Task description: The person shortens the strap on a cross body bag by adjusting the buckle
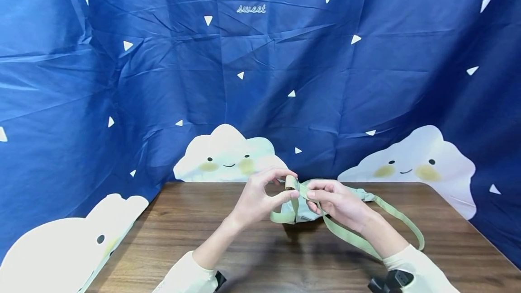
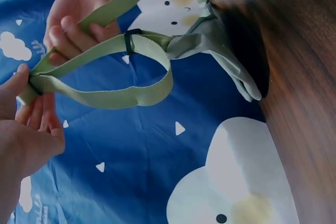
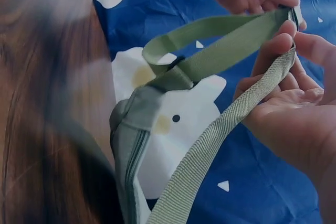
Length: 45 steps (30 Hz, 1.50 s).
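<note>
A light green webbing strap [image 1: 351, 237] is held up above the table between both hands. My left hand [image 1: 256, 200] pinches it at a dark adjuster buckle [image 3: 292, 17], where the webbing folds over. Just to the right, my right hand [image 1: 339, 201] grips the strap between thumb and fingers, close to that buckle. From the hands, a loop of webbing [image 2: 152, 94] runs to a second dark ring [image 2: 130, 41] by the bag. The grey-green bag [image 1: 306, 214] hangs behind the hands, partly hidden by them, and a zipper [image 3: 137, 156] shows along its side.
The brown wooden table [image 1: 195, 225] spreads beneath the hands. A blue curtain [image 1: 260, 58] printed with clouds and white triangles hangs behind it. Farther right, the strap curves over the table in a wide arc. Dark wrist devices [image 1: 396, 279] sit at the white sleeves.
</note>
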### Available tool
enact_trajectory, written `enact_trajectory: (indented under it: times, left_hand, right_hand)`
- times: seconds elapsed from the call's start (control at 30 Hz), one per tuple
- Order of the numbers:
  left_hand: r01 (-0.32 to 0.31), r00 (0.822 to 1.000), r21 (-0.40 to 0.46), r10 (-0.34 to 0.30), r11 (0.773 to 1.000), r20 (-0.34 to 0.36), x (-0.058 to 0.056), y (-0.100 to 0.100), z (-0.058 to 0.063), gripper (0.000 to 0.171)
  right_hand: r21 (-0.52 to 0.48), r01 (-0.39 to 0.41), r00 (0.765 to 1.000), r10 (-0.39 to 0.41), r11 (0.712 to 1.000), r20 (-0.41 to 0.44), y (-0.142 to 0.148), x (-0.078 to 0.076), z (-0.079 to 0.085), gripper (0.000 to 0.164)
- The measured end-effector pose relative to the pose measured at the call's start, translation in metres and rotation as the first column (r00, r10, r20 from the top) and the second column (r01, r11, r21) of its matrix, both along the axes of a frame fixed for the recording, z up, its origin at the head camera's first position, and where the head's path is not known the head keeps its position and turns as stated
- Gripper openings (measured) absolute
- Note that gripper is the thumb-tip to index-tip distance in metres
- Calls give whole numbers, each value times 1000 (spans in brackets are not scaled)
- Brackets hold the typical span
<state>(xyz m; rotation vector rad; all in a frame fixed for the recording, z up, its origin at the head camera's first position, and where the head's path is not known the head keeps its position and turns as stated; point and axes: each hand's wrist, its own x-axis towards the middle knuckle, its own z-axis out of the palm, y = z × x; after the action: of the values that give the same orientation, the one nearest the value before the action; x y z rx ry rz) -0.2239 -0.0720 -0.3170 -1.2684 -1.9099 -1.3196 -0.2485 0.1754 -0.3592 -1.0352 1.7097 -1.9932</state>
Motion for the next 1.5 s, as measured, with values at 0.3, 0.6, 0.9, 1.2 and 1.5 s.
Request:
enact_trajectory:
  times: [0.3,0.6,0.9,1.2,1.5]
  left_hand:
    - [2,1000,6,-2,1000,-11,-14,1,-11,32]
    - [29,999,9,-29,1000,-31,5,3,3,33]
    - [73,991,74,-80,995,107,-4,3,-8,30]
    - [199,955,149,-226,969,193,-17,3,-21,33]
    - [71,997,3,-70,998,-12,-19,5,-23,43]
  right_hand:
    - [45,16,999,-15,999,-36,5,0,5,17]
    - [57,9,997,-5,998,-73,3,1,4,16]
    - [-8,-23,1000,23,1000,-15,0,3,3,19]
    - [-41,-70,998,69,997,-9,-6,5,3,19]
    - [18,20,1000,-20,1000,-8,-9,15,15,19]
